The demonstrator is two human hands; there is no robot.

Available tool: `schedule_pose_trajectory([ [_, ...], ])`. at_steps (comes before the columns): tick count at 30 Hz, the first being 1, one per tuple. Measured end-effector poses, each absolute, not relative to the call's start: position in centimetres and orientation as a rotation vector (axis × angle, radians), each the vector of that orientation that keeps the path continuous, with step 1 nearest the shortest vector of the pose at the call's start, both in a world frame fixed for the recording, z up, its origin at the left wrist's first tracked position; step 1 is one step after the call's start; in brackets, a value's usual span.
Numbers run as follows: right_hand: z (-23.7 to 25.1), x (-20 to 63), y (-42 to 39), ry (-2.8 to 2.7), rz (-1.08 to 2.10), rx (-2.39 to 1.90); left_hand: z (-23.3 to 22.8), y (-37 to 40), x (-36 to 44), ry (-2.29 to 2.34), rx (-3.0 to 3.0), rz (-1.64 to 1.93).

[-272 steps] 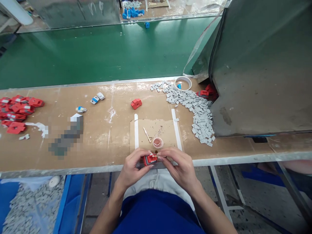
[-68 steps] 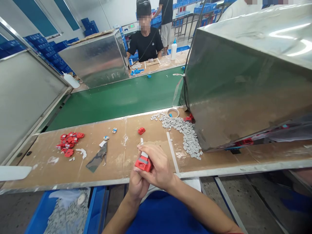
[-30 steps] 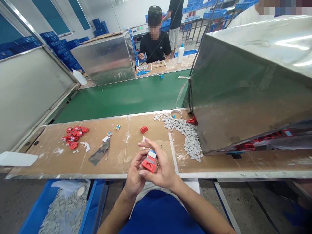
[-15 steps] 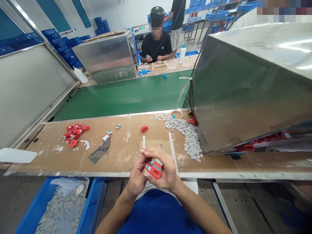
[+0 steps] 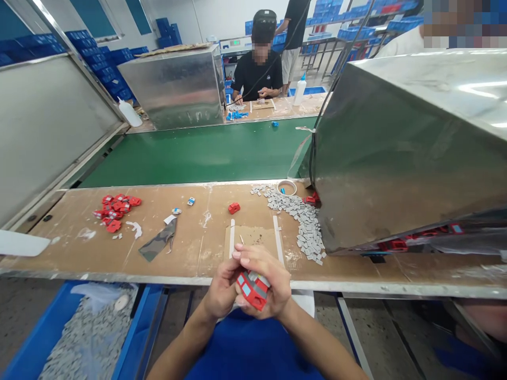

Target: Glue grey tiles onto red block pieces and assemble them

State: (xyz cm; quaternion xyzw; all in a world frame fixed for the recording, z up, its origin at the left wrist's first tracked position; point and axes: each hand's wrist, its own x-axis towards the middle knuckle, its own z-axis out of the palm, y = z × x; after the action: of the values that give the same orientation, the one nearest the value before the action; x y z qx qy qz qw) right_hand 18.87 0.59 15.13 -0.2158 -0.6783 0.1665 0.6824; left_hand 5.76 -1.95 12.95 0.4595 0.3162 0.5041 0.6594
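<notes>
A red toy car part (image 5: 252,293) with light blue windows and a grey band is held in front of my body, over the table's front edge. My left hand (image 5: 223,289) closes on its left side, the fingertips meeting those of the other hand at the top. My right hand (image 5: 275,277) wraps round its right side and over it, so the far face is hidden. Beyond the hands is a cardboard work patch (image 5: 255,236) between white tape strips, with a thin pale stick (image 5: 242,239) on it. One more red toy car part (image 5: 234,208) sits past the patch.
Small grey plates (image 5: 311,232) lie heaped at right beside a tape roll (image 5: 287,188) and a large metal housing (image 5: 376,158). Red car parts (image 5: 114,211) are piled at left near a camouflage cloth (image 5: 159,240). A green conveyor (image 5: 206,153) separates me from a seated co-worker (image 5: 257,68).
Both hands have drawn slightly lower and closer to my body with the red toy car part, which has turned a little and shows more of its window side. The camera view has shifted slightly.
</notes>
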Motion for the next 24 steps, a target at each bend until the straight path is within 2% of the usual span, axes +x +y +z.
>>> schedule_pose_trajectory([
  [8,14.7,18.4,0.3,-1.504,0.307,-0.492,14.4,-1.9,5.5,0.727,1.111,1.106],
  [16,14.8,18.2,0.7,-1.522,0.361,-0.517,13.7,-1.8,5.7,0.687,1.059,1.142],
  [24,16.0,18.0,0.4,-1.761,0.454,-0.735,13.5,-1.7,5.6,0.732,0.851,1.253],
])
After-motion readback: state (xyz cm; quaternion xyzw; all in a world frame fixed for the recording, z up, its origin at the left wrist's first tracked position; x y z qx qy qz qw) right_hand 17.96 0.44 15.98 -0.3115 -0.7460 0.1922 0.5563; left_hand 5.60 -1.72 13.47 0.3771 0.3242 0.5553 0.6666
